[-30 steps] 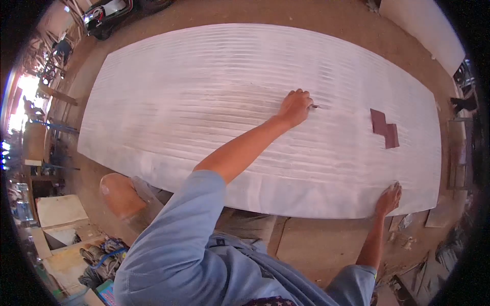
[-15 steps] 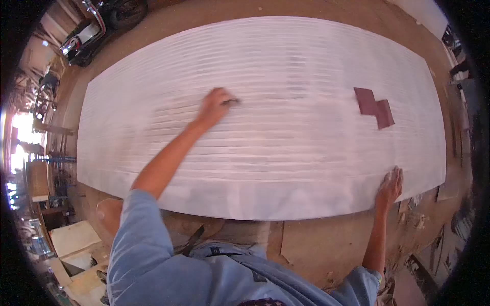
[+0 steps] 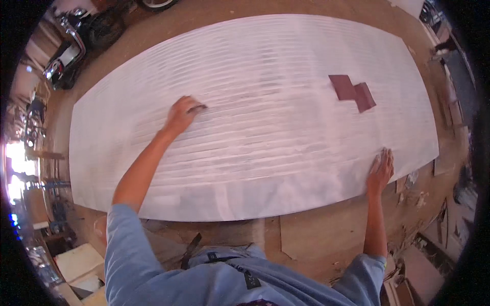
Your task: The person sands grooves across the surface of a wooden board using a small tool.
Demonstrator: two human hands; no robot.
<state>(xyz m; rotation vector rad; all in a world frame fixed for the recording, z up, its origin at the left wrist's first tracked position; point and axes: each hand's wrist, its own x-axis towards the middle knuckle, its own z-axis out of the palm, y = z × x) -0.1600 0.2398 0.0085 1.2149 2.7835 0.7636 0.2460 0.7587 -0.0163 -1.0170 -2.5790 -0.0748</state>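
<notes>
A large white panel (image 3: 306, 153) with long ridges lies in front of me, its surface streaked grey and dusty. My left hand (image 3: 181, 113) is closed on a small dark-edged piece of sandpaper (image 3: 197, 108), pressed to the ridges left of the middle; most of the piece is hidden under the fingers. Flat on the panel's near right edge rests my right hand (image 3: 380, 171), fingers stretched out and holding nothing. Two reddish-brown sandpaper sheets (image 3: 342, 87) lie on the panel beyond it, touching at their corners.
A motorcycle (image 3: 69, 56) stands at the far left, on the brown floor (image 3: 316, 237). Boards and boxes (image 3: 79, 261) are stacked at the near left. Scraps and flat pieces (image 3: 423, 260) lie at the near right.
My view has shifted, so the panel and sheets sit further left and higher. My left hand has moved left along the ridges with the sandpaper. My right hand stays at the edge.
</notes>
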